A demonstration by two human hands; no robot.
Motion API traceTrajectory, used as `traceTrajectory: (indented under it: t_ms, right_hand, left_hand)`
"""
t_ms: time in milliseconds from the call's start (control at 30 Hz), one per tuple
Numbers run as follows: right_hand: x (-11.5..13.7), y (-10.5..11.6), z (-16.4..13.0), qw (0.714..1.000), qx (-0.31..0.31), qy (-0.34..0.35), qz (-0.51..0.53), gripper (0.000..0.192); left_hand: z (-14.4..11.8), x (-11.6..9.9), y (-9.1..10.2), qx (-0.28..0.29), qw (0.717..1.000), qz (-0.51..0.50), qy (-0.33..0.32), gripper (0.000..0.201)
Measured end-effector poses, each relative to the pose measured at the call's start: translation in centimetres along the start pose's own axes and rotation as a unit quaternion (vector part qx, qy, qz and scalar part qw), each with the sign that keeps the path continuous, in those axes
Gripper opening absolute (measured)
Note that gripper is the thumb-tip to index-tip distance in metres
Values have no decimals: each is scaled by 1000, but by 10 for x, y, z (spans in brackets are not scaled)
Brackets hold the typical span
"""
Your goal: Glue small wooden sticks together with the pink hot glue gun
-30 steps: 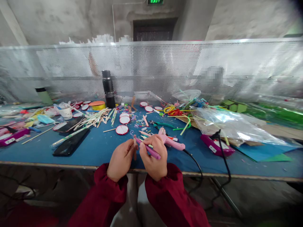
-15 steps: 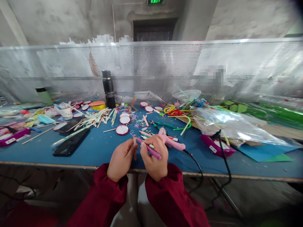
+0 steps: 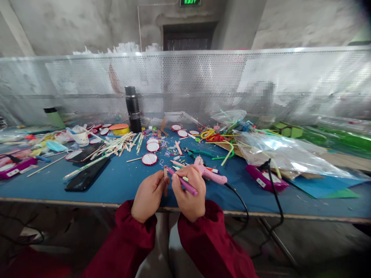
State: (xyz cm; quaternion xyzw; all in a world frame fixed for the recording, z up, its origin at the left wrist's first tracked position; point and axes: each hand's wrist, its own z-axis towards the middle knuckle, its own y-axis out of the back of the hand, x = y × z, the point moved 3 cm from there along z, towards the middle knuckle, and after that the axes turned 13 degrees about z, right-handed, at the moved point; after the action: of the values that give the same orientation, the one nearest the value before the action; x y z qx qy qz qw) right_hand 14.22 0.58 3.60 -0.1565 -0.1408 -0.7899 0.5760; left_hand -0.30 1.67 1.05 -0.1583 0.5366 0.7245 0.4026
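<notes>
So we're pinching a flat wooden craft stick (image 3: 165, 180) upright in the fingertips of our left hand (image 3: 147, 196), fingers curled shut around its lower half, right over the near edge of the blue-topped work table (image 3: 121, 181). Our right hand (image 3: 188, 193) is closing around a slim purple marker pen (image 3: 183, 183), gripping it like we're writing, and its tip is touching the top of the stick. Both hands are sitting just beside each other, dark red sleeves (image 3: 208, 239) running back toward us. Just past the right knuckles a pink hot glue gun (image 3: 209, 173) is lying on the table, its black cord (image 3: 240, 200) trailing off the front edge. Further out, a round white disc with a red rim (image 3: 149, 158) is lying near the stick, with more like it behind. To the left, a black phone (image 3: 85, 175) is lying flat beside a scatter of loose wooden sticks (image 3: 116, 144). A tall black flask (image 3: 133, 109) is standing at the back by the perforated metal screen (image 3: 203, 81), and a clear plastic bag (image 3: 284, 152) is spreading across the right side.
</notes>
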Motion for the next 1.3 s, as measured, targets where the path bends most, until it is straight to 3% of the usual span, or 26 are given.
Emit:
traceTrajectory:
  t_ms: [1300]
  right_hand:
    - [1,1,0,1000,-4,-3,-7,14]
  left_hand:
    - [0,1,0,0,1000,4,0,38]
